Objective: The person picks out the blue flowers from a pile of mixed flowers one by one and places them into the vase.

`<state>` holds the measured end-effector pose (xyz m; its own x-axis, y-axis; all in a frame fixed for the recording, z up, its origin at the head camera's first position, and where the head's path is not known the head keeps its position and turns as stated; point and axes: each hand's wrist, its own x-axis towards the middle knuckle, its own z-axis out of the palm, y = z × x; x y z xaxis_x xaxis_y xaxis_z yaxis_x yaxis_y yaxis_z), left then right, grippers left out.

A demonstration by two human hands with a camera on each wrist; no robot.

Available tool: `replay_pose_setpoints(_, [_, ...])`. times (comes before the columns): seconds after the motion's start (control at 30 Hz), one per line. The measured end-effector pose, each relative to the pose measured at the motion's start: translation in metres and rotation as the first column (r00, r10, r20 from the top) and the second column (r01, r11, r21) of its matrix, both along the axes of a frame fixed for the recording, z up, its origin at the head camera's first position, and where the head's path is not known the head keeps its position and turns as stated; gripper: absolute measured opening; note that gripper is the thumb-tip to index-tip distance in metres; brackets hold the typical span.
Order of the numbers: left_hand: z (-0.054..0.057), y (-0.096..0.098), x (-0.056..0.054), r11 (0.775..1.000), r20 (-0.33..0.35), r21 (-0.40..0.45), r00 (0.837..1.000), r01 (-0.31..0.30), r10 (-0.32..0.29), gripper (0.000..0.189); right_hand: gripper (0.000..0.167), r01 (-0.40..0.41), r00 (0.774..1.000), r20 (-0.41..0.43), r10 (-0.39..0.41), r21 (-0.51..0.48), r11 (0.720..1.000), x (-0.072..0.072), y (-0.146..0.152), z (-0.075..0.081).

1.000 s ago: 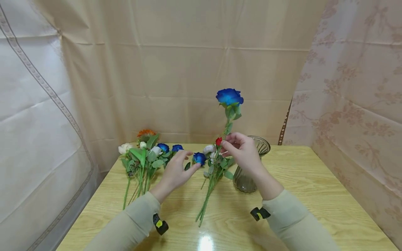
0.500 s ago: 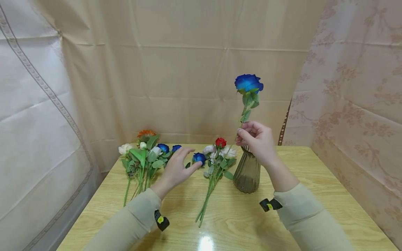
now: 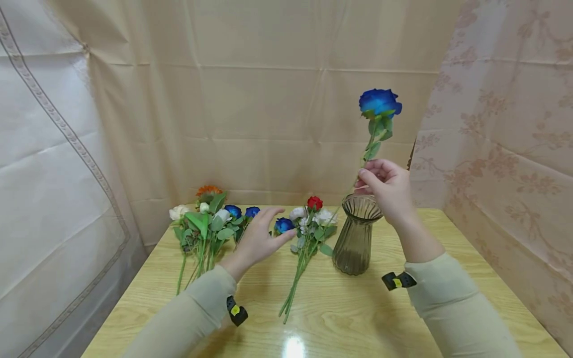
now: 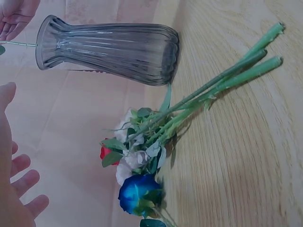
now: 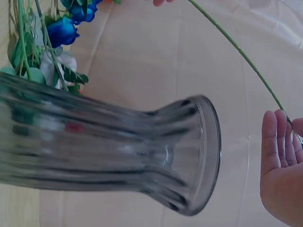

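Observation:
My right hand (image 3: 388,191) pinches the green stem (image 5: 246,59) of a blue rose (image 3: 380,103) and holds it upright. The bloom is well above the hand, and the stem slants down to the left past the rim of a ribbed smoky glass vase (image 3: 353,243). In the right wrist view the stem lies outside the vase mouth (image 5: 208,151). My left hand (image 3: 257,241) is held over the table with its fingers spread, nothing in it. It is nearest to a blue rose (image 3: 284,225) lying on the table, which the left wrist view shows below the fingers.
A bunch with a red rose (image 3: 315,203) and white flowers (image 3: 326,217) lies left of the vase, stems toward the front. Farther left lies another pile with an orange flower (image 3: 208,190), a cream flower (image 3: 179,212) and blue roses (image 3: 233,211). A beige curtain (image 3: 268,124) hangs behind the table (image 3: 425,308).
My right hand has carried the blue rose up and to the right, from above the red rose bunch to above the vase rim. My left hand has shifted slightly right.

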<state>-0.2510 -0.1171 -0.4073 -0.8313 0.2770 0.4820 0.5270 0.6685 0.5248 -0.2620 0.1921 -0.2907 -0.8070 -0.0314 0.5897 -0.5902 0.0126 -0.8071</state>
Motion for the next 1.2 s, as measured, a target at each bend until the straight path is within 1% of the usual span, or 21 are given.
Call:
replay_pose_setpoints(0.13, [0.001, 0.005, -0.001, 1.000, -0.013, 0.006, 1.000, 0.020, -0.019, 0.071, 0.011, -0.005, 1.000, 0.003, 0.005, -0.043, 0.999, -0.003, 0.007, 0.003])
replay_pose_setpoints(0.37, [0.002, 0.014, -0.002, 0.999, 0.011, 0.018, 0.999, 0.032, -0.032, 0.071, 0.013, 0.017, 1.000, 0.014, -0.016, -0.116, 0.993, -0.010, 0.020, 0.007])
replay_pose_setpoints(0.67, [0.002, 0.026, -0.003, 0.998, 0.035, 0.043, 0.998, 0.051, -0.052, 0.074, 0.012, 0.067, 0.996, 0.078, -0.053, -0.184, 0.981, -0.014, 0.038, 0.013])
replay_pose_setpoints(0.83, [0.001, 0.033, -0.004, 0.998, 0.027, 0.026, 0.998, 0.050, -0.050, 0.077, 0.008, 0.073, 0.994, 0.093, -0.053, -0.219, 0.973, -0.017, 0.049, 0.017])
replay_pose_setpoints(0.93, [0.002, 0.037, -0.005, 0.999, 0.024, 0.017, 0.998, 0.052, -0.052, 0.078, 0.008, 0.073, 0.995, 0.085, -0.054, -0.238, 0.969, -0.017, 0.055, 0.021])
replay_pose_setpoints(1.07, [0.005, 0.043, -0.005, 0.997, 0.019, 0.026, 0.997, 0.070, -0.071, 0.078, 0.009, 0.073, 0.995, 0.077, -0.055, -0.252, 0.965, -0.017, 0.060, 0.026])
replay_pose_setpoints(1.2, [0.009, 0.049, -0.005, 0.996, 0.007, 0.030, 0.996, 0.089, -0.090, 0.076, 0.011, 0.078, 0.994, 0.087, -0.058, -0.255, 0.964, -0.017, 0.065, 0.030])
